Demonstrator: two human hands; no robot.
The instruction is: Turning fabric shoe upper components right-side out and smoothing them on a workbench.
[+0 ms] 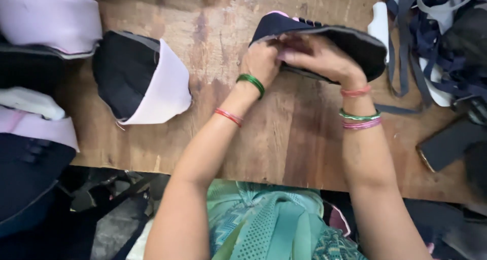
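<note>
On the worn wooden table [284,133], near its far edge, lies a dark navy shoe upper [350,42] with a little pink lining showing. Both hands work at its near edge: the left hand [261,62] is closed and pinches the fabric, and the right hand [319,57] presses its fingers together on the same edge. The piece looks light, soft and easy to bend, so I think the firm rim is the best place to grip. Another navy upper with pale lining [142,82] sits to the left.
</note>
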